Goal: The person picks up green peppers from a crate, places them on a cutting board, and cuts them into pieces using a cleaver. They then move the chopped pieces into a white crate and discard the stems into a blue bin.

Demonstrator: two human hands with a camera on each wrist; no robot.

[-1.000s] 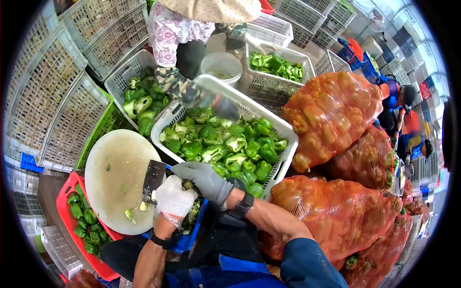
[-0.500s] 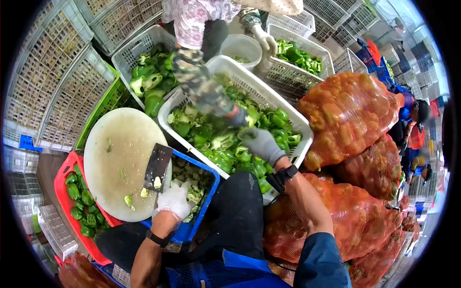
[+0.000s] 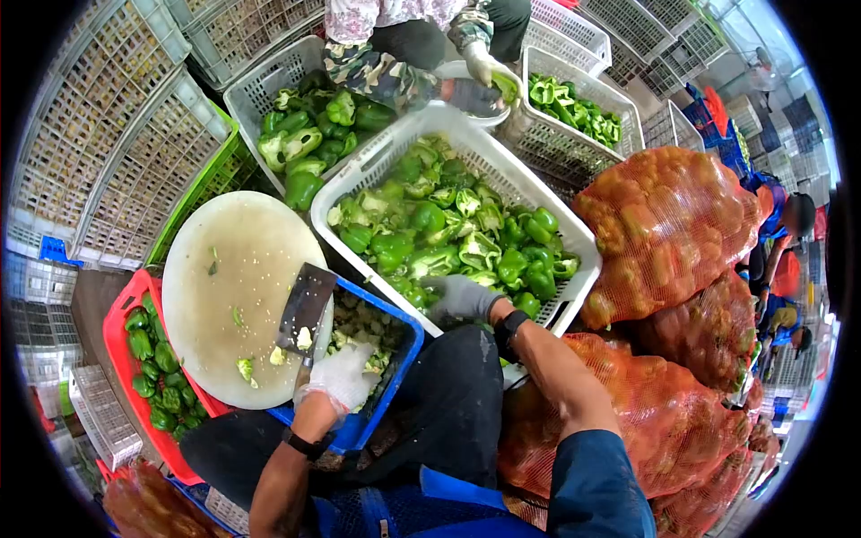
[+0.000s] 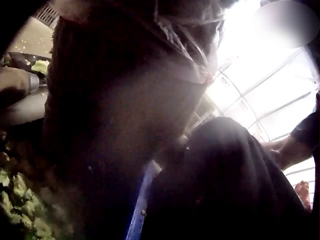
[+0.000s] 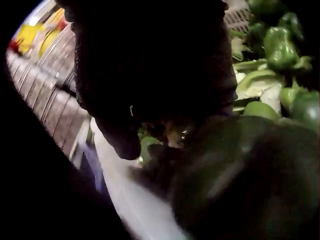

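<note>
My left hand [image 3: 345,377], in a white knit glove, reaches over the blue tub [image 3: 413,345] of pale green scraps, with its fingers loosely extended. Beside it a cleaver [image 3: 307,305] lies flat on the round white cutting board [image 3: 233,278], its handle close to the glove. My right hand [image 3: 464,298], grey-gloved, is down at the near wall of the white crate [image 3: 332,193] full of cut green bell peppers. A dark green bell pepper [image 5: 250,175] looms right by its fingers in the right wrist view. I cannot tell whether the right fingers grip a pepper.
A red crate [image 3: 112,336] of whole peppers stands left of the board. Orange mesh sacks [image 3: 668,229] pile up on the right. Opposite, another person in camouflage sleeves [image 3: 372,76] holds a pepper piece [image 3: 505,85]. Stacked crates [image 3: 99,81] wall the far left.
My hands were together over the tub, then my right hand went to the white crate and dropped to its near side. The other person's arm drew back from that crate.
</note>
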